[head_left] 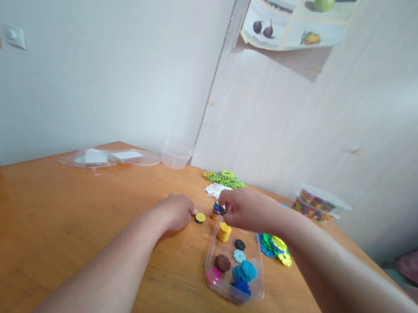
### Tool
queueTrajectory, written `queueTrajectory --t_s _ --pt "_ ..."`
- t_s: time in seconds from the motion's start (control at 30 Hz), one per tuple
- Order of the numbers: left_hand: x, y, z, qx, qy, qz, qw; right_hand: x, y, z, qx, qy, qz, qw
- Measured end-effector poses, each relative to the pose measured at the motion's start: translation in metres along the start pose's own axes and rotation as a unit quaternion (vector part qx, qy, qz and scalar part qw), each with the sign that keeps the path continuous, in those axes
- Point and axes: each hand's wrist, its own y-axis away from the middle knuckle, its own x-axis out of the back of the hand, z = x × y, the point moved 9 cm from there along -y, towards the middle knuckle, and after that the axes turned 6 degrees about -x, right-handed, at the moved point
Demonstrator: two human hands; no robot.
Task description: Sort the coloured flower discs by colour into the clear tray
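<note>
On the table (65, 224), a yellow disc (200, 218), likely light, stiff and best pinched by its rim, lies by the left hand (177, 212), while the right hand (244, 209) curls at a multicoloured stack (215, 214), both grips unclear.

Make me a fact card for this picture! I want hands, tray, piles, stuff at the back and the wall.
Left hand: touching or nearly touching a yellow-topped disc
Right hand: at a small stack near the tray's far end; fingertips partly hidden
Tray: clear, holding yellow, black, pale blue, brown, teal, pink and dark blue pieces
Piles: green pile and white pile beyond the tray; mixed pile to its right
Back of table: lids, clear tub, boxes
Wall: fruit poster
</note>
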Motion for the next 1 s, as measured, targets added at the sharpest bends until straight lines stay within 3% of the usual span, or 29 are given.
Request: queueTrajectory --t_s 0.2,0.43,0.67,0.87,1.0 --pt "0.001 0.001 0.003 -0.028 0.008 0.002 1.0 -0.017 0.033 0.021 -0.004 0.044 -0.003 0.999" --pt "0.002 0.003 0.006 -0.049 0.009 0.001 0.999 -0.041 0.039 0.026 -0.029 0.112 -0.06 0.991" --pt "0.004 0.004 0.009 -0.05 0.015 -0.001 0.999 -0.045 0.038 0.017 -0.042 0.166 -0.107 0.979" --pt "0.004 0.003 0.009 -0.051 0.01 -0.002 0.999 -0.044 0.035 0.011 -0.023 0.15 -0.087 0.985" --pt "0.002 0.004 0.007 -0.046 0.02 -0.007 0.999 -0.04 0.034 0.017 -0.045 0.102 -0.075 0.991"
